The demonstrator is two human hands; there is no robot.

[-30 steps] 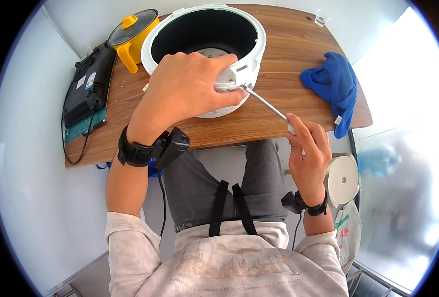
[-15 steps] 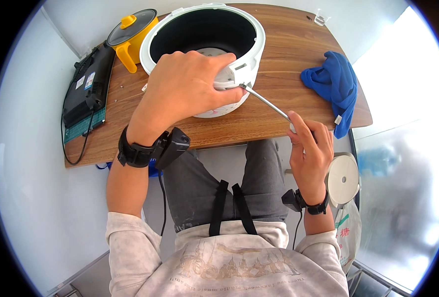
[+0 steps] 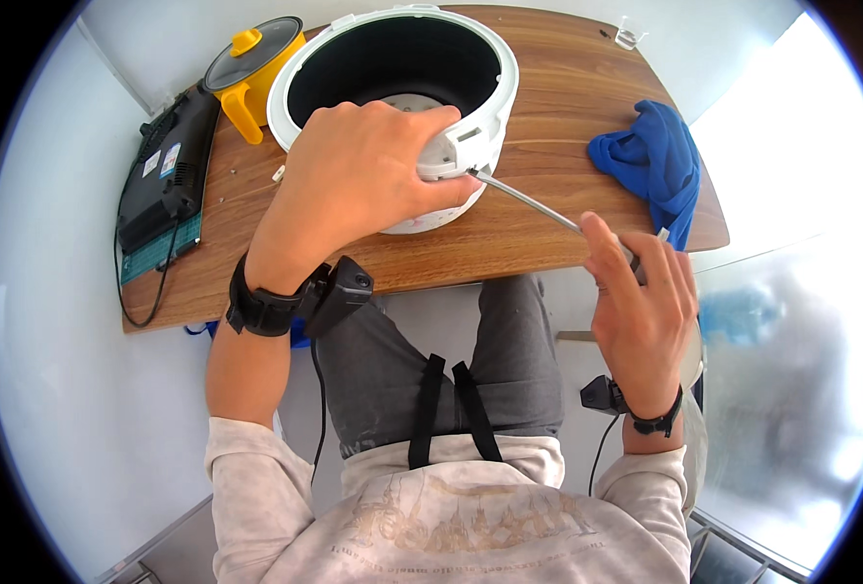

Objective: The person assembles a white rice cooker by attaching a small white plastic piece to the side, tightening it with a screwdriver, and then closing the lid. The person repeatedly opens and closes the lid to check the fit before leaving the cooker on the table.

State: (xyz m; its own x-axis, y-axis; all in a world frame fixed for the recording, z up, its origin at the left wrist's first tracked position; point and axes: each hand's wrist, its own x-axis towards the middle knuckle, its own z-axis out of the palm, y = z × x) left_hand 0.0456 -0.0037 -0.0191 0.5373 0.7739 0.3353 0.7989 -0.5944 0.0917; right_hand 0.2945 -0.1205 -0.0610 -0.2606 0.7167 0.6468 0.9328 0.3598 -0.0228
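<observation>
A white rice cooker body (image 3: 503, 92) with a dark inside sits open-topped on the wooden table, tilted a little toward me. My left hand (image 3: 359, 165) is closed over its near rim, fingers inside and thumb outside below the latch part. In my right hand (image 3: 641, 316), off the table's front edge, is a screwdriver (image 3: 529, 200) with a long metal shaft. Its tip meets the white housing just under the rim bracket, close to my left thumb. The fingers cover most of the handle. What the tip engages is too small to make out.
At the table's left stand a yellow pot (image 3: 274, 73) with a lid and a black appliance (image 3: 166, 170) with a cord, on a green mat (image 3: 149, 255). A blue cloth (image 3: 650, 156) lies at the right edge. A small clear container (image 3: 630, 34) is at the far right.
My right hand has moved right and slightly outward, its grip on the screwdriver handle shifted. The tip stays at the rim bracket. The left hand keeps its hold.
</observation>
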